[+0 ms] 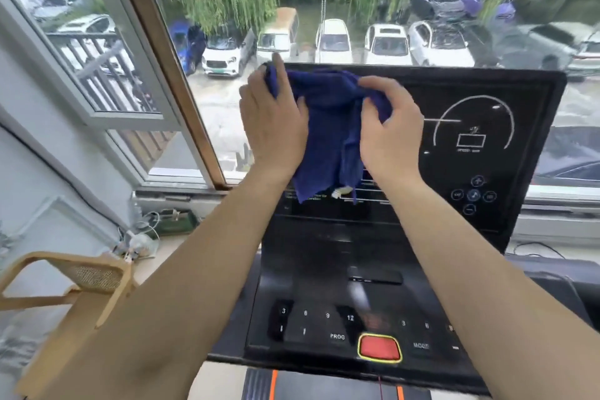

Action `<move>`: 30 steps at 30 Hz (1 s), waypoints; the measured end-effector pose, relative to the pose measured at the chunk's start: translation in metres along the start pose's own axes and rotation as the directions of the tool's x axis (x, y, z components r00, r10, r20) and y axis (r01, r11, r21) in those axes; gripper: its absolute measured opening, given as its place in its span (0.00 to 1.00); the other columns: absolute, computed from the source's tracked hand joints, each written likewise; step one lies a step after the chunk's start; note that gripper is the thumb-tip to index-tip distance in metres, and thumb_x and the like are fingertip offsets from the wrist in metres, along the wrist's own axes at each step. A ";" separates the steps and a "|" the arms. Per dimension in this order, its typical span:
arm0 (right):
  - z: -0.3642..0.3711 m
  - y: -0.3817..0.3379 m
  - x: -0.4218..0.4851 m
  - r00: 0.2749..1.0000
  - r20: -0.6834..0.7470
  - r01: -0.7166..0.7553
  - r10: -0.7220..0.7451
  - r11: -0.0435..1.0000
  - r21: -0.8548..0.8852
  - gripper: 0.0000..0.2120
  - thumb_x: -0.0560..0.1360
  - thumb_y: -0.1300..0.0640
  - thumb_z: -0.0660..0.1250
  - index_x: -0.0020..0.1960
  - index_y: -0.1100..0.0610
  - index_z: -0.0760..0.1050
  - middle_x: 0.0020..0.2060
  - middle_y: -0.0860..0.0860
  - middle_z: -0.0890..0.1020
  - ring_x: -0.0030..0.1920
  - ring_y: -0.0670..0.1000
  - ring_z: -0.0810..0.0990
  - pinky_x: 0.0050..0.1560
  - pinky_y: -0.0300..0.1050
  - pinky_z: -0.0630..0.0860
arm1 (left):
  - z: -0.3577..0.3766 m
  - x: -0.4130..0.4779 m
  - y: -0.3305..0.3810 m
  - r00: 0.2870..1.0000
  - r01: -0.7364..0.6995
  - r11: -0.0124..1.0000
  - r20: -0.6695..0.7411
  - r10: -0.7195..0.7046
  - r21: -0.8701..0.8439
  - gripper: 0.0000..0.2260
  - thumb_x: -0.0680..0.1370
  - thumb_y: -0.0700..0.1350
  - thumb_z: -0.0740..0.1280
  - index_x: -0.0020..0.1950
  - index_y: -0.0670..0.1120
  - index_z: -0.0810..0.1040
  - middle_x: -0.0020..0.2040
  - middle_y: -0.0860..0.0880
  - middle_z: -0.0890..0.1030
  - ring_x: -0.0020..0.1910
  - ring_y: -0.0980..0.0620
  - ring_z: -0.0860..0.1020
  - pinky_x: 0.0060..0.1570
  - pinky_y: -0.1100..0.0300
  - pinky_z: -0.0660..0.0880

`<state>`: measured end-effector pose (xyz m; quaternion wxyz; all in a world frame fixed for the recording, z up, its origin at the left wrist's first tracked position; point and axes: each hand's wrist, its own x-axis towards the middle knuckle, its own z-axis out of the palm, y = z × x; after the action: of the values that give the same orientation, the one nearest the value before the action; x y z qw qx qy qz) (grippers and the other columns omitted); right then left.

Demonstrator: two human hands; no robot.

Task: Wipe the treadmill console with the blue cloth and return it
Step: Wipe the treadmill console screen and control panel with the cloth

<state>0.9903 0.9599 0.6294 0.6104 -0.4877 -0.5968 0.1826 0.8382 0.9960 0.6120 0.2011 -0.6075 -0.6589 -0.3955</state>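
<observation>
Both hands grip the blue cloth (pixel 328 127) against the treadmill console (pixel 487 140), upper left of its screen: left hand (pixel 272 127) bunches one edge, right hand (pixel 389 130) pinches the other. Suggest flattening cloth first, then even overlapping strokes, light near buttons.

I see the blue cloth (pixel 328 127), a dark navy rag, bunched and held up in front of the upper left corner of the treadmill console (pixel 470 140), its loose lower edge hanging over the display. The console is glossy black: an upright screen with a white arc dial and round buttons at right, and below it a sloped panel with numbered keys and a red stop button (pixel 379 347).
</observation>
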 end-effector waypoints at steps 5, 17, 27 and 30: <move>0.050 0.053 0.020 0.922 0.183 0.378 -0.341 0.690 -0.618 0.24 0.80 0.59 0.59 0.76 0.62 0.66 0.72 0.65 0.69 0.70 0.64 0.69 0.72 0.53 0.65 | 0.047 0.005 0.004 0.996 0.052 0.964 0.089 -0.030 -0.262 0.21 0.81 0.41 0.58 0.76 0.41 0.66 0.71 0.39 0.70 0.69 0.45 0.65 0.68 0.61 0.61; 0.047 0.138 -0.088 0.776 0.564 0.630 -0.281 0.364 -0.685 0.27 0.81 0.50 0.61 0.77 0.59 0.64 0.75 0.65 0.60 0.76 0.64 0.56 0.78 0.55 0.45 | 0.069 -0.122 -0.068 0.850 -0.482 0.876 0.242 0.467 0.002 0.24 0.83 0.47 0.58 0.77 0.38 0.61 0.77 0.36 0.62 0.77 0.39 0.58 0.76 0.47 0.47; 0.041 0.084 0.026 0.736 0.567 0.673 -0.370 0.305 -0.674 0.32 0.82 0.44 0.56 0.80 0.60 0.56 0.78 0.66 0.57 0.78 0.64 0.55 0.78 0.56 0.49 | 0.053 -0.019 -0.034 0.942 -0.308 0.949 0.158 0.294 0.066 0.31 0.81 0.53 0.56 0.79 0.38 0.54 0.78 0.35 0.57 0.79 0.39 0.54 0.77 0.47 0.49; 0.050 0.093 0.006 0.807 0.471 0.585 -0.357 0.367 -0.723 0.30 0.82 0.47 0.56 0.79 0.61 0.57 0.78 0.67 0.56 0.79 0.64 0.53 0.78 0.54 0.45 | 0.053 -0.022 -0.037 0.935 -0.330 0.942 0.159 0.318 0.055 0.31 0.82 0.54 0.55 0.80 0.38 0.52 0.79 0.36 0.54 0.79 0.40 0.52 0.77 0.47 0.50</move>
<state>0.9800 1.0259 0.5480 0.2457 -0.5009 -0.7890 -0.2571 0.8180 1.0241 0.5529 0.2387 -0.7268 -0.5781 -0.2839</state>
